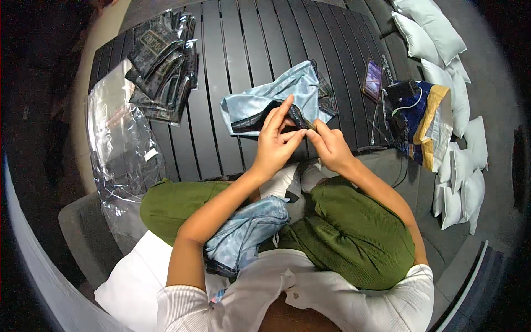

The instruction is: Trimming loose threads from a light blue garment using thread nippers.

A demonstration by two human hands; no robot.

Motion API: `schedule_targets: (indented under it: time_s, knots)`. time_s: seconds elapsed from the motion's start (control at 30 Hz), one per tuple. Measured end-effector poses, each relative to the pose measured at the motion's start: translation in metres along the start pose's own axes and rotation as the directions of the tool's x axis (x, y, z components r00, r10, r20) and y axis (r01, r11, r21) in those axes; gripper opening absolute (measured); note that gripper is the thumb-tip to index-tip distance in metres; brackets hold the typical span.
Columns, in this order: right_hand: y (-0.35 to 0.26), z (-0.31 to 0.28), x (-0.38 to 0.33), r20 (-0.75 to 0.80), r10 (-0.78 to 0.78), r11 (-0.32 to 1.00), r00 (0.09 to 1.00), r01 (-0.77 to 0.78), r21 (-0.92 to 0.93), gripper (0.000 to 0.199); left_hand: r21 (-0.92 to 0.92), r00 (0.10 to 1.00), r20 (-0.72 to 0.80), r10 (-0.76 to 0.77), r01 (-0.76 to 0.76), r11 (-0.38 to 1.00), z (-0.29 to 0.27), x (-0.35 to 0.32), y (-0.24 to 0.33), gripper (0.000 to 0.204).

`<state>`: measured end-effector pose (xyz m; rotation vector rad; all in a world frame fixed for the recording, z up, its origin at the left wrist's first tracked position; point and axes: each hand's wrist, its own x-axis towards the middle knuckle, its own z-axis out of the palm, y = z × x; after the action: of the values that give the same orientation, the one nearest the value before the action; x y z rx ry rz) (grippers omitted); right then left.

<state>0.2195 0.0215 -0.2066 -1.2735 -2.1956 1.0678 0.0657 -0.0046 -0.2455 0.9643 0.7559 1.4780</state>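
Maybe the blue cloth (276, 87) could slip: right hand (333, 146) pinches just its dark edge (297, 117); can't tell if left hand (275, 143) pinches too

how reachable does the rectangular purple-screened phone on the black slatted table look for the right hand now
Probably reachable, yes: bare table slats separate the right hand and the phone, though that hand seems busy at the shiny light-blue cloth.

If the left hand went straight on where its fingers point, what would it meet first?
The left hand would probably meet the blue cloth on the black table first, just ahead of it; depth is hard to judge.
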Motion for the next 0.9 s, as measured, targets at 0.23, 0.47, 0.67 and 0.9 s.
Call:
schedule_targets:
  time_s: [0.23, 0.47, 0.67, 0.9]
  knots:
    - [-0.004, -0.002, -0.001, 0.043, 0.034, 0.999, 0.999, -0.034, 0.000, 0.024, -0.008, 1.000, -0.007, 0.019, -0.019, 1.000, -0.002, 0.004, 0.002, 0.068]
    - [-0.001, -0.002, -0.002, 0.029, 0.012, 1.000, 1.000, -0.011, -0.021, 0.025, -0.004, 0.999, -0.001, 0.032, -0.032, 0.999, -0.003, 0.005, 0.003, 0.068]
    - [0.002, 0.000, -0.002, 0.020, -0.019, 1.000, 1.000, 0.020, -0.019, 0.024, 0.215, 0.994, -0.001, 0.109, -0.106, 0.971, -0.005, 0.004, 0.008, 0.066]
    - [0.003, 0.000, -0.001, -0.008, -0.077, 0.997, 0.997, 0.077, -0.001, 0.024, 0.495, 0.952, 0.075, 0.297, -0.294, 0.818, -0.004, 0.006, 0.013, 0.066]
